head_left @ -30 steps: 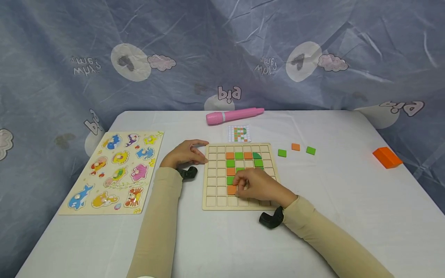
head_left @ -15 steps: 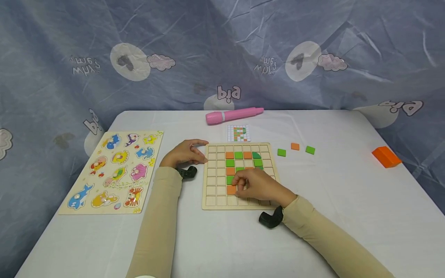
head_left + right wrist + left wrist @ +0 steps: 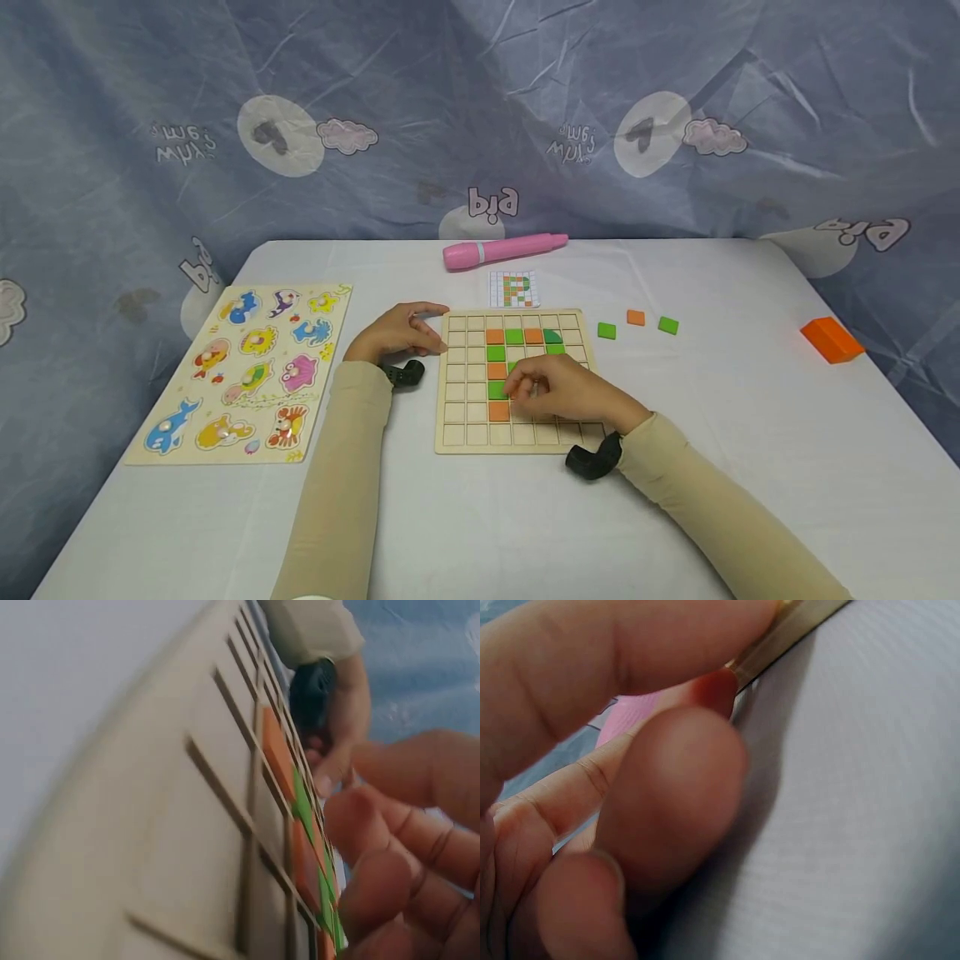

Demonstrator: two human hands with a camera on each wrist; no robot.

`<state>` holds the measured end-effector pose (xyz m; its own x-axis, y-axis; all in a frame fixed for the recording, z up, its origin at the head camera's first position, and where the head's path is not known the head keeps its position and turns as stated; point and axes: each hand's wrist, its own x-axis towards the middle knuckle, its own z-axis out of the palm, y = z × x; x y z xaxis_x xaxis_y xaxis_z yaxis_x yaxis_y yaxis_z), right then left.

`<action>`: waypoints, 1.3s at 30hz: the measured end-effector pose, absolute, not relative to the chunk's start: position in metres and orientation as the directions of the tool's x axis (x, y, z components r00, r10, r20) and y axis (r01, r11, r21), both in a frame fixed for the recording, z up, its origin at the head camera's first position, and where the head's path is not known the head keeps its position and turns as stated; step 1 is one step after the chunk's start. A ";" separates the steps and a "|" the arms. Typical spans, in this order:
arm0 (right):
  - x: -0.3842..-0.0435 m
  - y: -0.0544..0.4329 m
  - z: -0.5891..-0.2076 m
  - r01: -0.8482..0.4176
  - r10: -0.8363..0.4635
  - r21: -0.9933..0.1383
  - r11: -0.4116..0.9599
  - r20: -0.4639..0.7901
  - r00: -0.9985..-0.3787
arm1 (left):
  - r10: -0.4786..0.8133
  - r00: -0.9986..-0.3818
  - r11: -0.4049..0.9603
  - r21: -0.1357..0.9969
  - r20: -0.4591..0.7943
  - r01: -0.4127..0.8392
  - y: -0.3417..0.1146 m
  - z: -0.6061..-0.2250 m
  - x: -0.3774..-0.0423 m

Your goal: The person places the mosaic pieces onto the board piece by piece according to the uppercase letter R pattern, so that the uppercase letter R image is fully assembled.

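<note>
A wooden grid board [image 3: 457, 433] lies mid-table with orange and green tiles in several of its squares. One orange tile [image 3: 498, 411] sits low in the left tile column. The fingertips of my left hand [image 3: 397, 332] touch the board's upper left edge; in the left wrist view the fingers [image 3: 675, 780] lie against that edge. Over the board's middle hovers my right hand [image 3: 570, 390], covering some squares. The right wrist view shows its fingers [image 3: 375, 885] loosely bent, with no tile visible between them.
Two green tiles [image 3: 607, 331] and an orange tile [image 3: 636, 317] lie right of the board. Behind it are a small pattern card [image 3: 513, 289] and a pink pen-shaped object [image 3: 506, 251]. A sea-animal puzzle [image 3: 240, 375] lies left, an orange block [image 3: 832, 340] far right.
My right hand has lifted slightly from the board and shifted a little up and right, away from the lower orange tile. My left hand stays at the board's edge.
</note>
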<state>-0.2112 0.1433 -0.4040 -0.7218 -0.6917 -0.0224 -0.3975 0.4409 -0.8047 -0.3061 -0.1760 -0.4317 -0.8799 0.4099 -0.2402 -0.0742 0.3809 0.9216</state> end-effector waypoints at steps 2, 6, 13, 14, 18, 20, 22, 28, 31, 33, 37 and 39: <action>-0.216 0.150 -0.403 -0.385 -0.692 -0.820 0.424 -0.019 -0.722 | 0.413 -0.879 0.380 0.922 -0.239 -0.072 -0.176 -0.431 -0.306; -0.227 0.166 -0.399 -0.314 -0.649 -0.846 0.431 -0.049 -0.760 | 0.409 -0.881 0.388 0.919 -0.239 -0.070 -0.176 -0.430 -0.305; -0.245 0.202 -0.395 -0.169 -0.524 -0.896 0.411 -0.081 -0.848 | 0.397 -0.879 0.376 0.921 -0.264 -0.107 -0.174 -0.428 -0.303; -0.247 0.207 -0.395 -0.157 -0.503 -0.898 0.411 -0.079 -0.861 | 0.393 -0.879 0.369 0.922 -0.272 -0.120 -0.174 -0.428 -0.303; -0.254 0.227 -0.395 -0.129 -0.420 -0.900 0.417 -0.066 -0.905 | 0.383 -0.879 0.353 0.924 -0.285 -0.145 -0.173 -0.428 -0.303; -0.256 0.237 -0.397 -0.120 -0.388 -0.902 0.416 -0.057 -0.920 | 0.382 -0.879 0.351 0.925 -0.286 -0.148 -0.173 -0.429 -0.303; -0.259 0.247 -0.399 -0.099 -0.355 -0.904 0.416 -0.062 -0.933 | 0.382 -0.879 0.349 0.925 -0.286 -0.149 -0.173 -0.429 -0.303; -0.267 0.270 -0.409 -0.030 -0.270 -0.897 0.442 -0.101 -0.958 | 0.385 -0.878 0.343 0.927 -0.284 -0.149 -0.173 -0.429 -0.302; -0.270 0.276 -0.414 -0.007 -0.249 -0.899 0.438 -0.114 -0.962 | 0.380 -0.880 0.352 0.924 -0.285 -0.148 -0.173 -0.429 -0.303; -0.271 0.279 -0.417 0.008 -0.240 -0.904 0.427 -0.121 -0.963 | 0.377 -0.881 0.360 0.922 -0.284 -0.144 -0.174 -0.429 -0.303; -0.272 0.281 -0.423 0.017 -0.232 -0.915 0.403 -0.121 -0.965 | 0.386 -0.880 0.361 0.923 -0.276 -0.131 -0.174 -0.429 -0.304; -0.272 0.282 -0.425 0.016 -0.228 -0.919 0.393 -0.114 -0.967 | 0.389 -0.880 0.361 0.924 -0.272 -0.126 -0.174 -0.429 -0.304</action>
